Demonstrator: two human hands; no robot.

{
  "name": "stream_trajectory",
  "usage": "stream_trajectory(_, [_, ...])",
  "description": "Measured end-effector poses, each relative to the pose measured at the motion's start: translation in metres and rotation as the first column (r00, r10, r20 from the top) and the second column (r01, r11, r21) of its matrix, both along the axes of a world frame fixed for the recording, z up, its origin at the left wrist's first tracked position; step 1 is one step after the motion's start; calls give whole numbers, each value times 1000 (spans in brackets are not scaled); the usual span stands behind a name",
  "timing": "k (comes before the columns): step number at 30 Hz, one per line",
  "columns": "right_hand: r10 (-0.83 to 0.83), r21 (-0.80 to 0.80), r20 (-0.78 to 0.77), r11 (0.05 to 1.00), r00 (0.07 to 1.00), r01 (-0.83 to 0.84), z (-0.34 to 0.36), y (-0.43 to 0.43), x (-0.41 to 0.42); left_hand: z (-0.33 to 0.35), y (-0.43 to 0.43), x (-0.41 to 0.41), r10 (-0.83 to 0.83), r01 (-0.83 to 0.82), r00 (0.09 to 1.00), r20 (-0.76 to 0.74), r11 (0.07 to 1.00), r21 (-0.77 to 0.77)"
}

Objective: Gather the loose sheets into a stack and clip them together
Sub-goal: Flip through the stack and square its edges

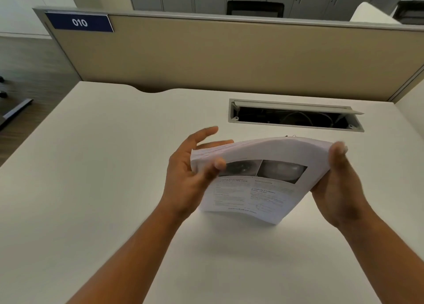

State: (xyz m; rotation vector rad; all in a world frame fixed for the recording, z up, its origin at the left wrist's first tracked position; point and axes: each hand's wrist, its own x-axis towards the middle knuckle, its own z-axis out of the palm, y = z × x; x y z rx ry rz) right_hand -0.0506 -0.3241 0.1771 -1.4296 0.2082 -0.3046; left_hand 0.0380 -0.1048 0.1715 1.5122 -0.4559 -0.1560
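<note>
**While bowing upward, a thick stack of white printed sheets point(259, 188) is being held at both edges**

As the person is lifting it, the stack is arching over the pale off-white desk point(114, 166), in front of the rectangular grey-framed cable opening point(296, 117). The left hand point(185, 172) is gripping the left edge, thumb lying on the top page and fingers spreading behind. The right hand point(339, 184) is gripping the right edge, thumb pressing on the upper corner. The lower edge is hanging near the desktop; whether they touch cannot be told. A tan partition panel point(229, 55) is standing behind.
</note>
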Motion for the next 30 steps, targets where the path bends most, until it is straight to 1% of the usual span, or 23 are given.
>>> stream_trajectory(2, [79, -40, 5, 996, 997, -79, -15, -4, -3, -17, 2, 3, -14, 17, 999, -47, 998, 63])
stream_trajectory(3, [88, -61, 0, 994, 996, -88, -23, -3, -5, -25, 1, 3, -16, 24, 997, -82, 994, 106])
stream_trajectory(4, [81, -74, -6, 994, 997, -81, -30, -2, -7, -31, 0, 2, -11, 26, 995, -100, 988, 155])
stream_trajectory(6, [43, -94, -15, 995, 999, -45, -41, 3, -9, -41, -1, 0, 5, 21, 991, -136, 982, 186])
stream_trajectory(9, [-21, -139, -37, 990, 999, 16, -47, 8, -11, -47, -3, -2, 22, 9, 982, -188, 987, 162])
stream_trajectory(13, [-33, -152, -13, 988, 999, 31, -50, 9, -11, -54, -4, -5, 29, -6, 982, -188, 992, 123])
stream_trajectory(15, [-36, -129, -35, 991, 999, 31, -57, 9, -12, -59, -6, -7, 32, -10, 981, -193, 993, 114])
stream_trajectory(17, [-23, -110, -73, 994, 997, 15, -66, 12, -12, -65, -8, -7, 36, -11, 976, -214, 993, 117])
stream_trajectory(19, [-22, -133, -104, 991, 994, 8, -73, 14, -13, -70, -8, -5, 36, -6, 972, -231, 992, 128])
stream_trajectory(23, [-39, -173, -89, 985, 995, 23, -73, 12, -13, -74, -7, -3, 14, 9, 976, -219, 995, 102])
stream_trajectory(25, [-31, -202, -85, 979, 996, 13, -74, 12, -13, -78, -7, -5, 12, 15, 972, -235, 993, 113])
stream_trajectory(30, [-46, -162, -128, 986, 991, 25, -82, 15, -12, -82, -14, -10, -6, 43, 967, -253, 989, 142])
